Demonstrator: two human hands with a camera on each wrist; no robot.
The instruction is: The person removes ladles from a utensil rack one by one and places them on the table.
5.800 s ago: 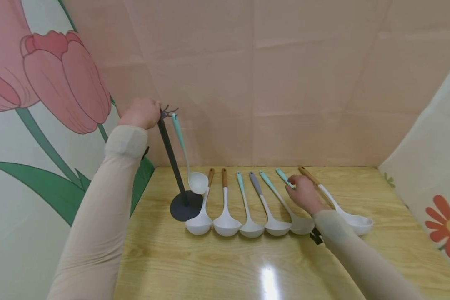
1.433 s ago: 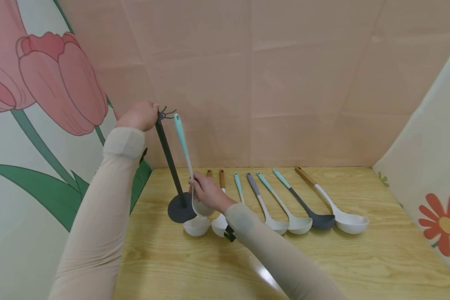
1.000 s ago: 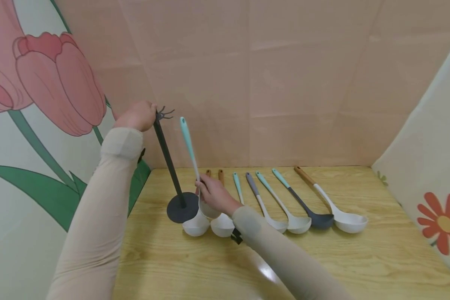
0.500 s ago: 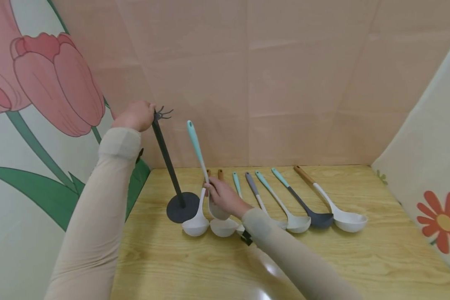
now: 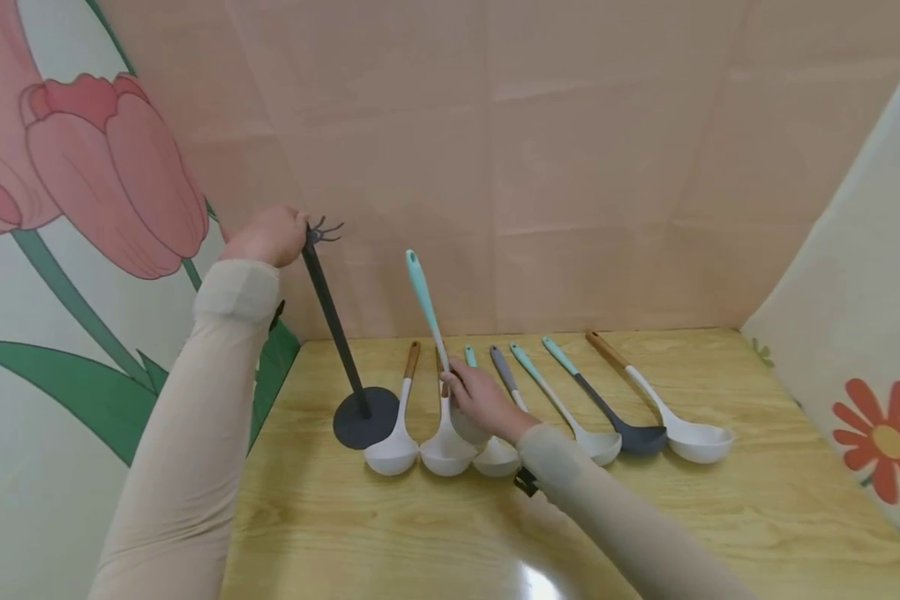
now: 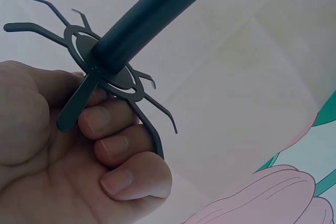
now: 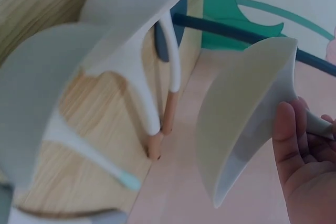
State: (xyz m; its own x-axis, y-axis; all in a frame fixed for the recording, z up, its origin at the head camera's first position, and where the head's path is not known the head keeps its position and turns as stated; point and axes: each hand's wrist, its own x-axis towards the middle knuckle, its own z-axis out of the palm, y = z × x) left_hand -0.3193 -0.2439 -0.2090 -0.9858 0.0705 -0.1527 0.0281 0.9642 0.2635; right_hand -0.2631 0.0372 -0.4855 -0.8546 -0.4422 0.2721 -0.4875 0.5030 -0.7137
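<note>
My left hand [image 5: 266,237] grips the top of a dark utensil stand [image 5: 333,325]. In the left wrist view its fingers curl around the hook ring [image 6: 130,97], and the bent hooks fan outward with nothing hanging on them. My right hand [image 5: 487,400] holds a white ladle [image 5: 420,287] by the neck, its mint handle tilted upward. The right wrist view shows fingers and thumb around the neck, just behind the ladle's bowl [image 7: 247,119]. In the head view that bowl is mostly hidden behind my right hand. The held ladle is raised in front of other ladles.
Several ladles lie in a row on the wooden table [image 5: 390,533]: two brown-handled white ones [image 5: 392,456] at left, mint and purple-grey handles mid-row, a dark-bowled ladle [image 5: 642,440], and a brown-handled ladle [image 5: 700,442] at right. A pink cloth wall [image 5: 607,167] stands behind.
My right hand has let go of the row's dark ladle, taken the mint-handled ladle off the stand's hooks, and carried it rightward. My left hand stays on the stand's top.
</note>
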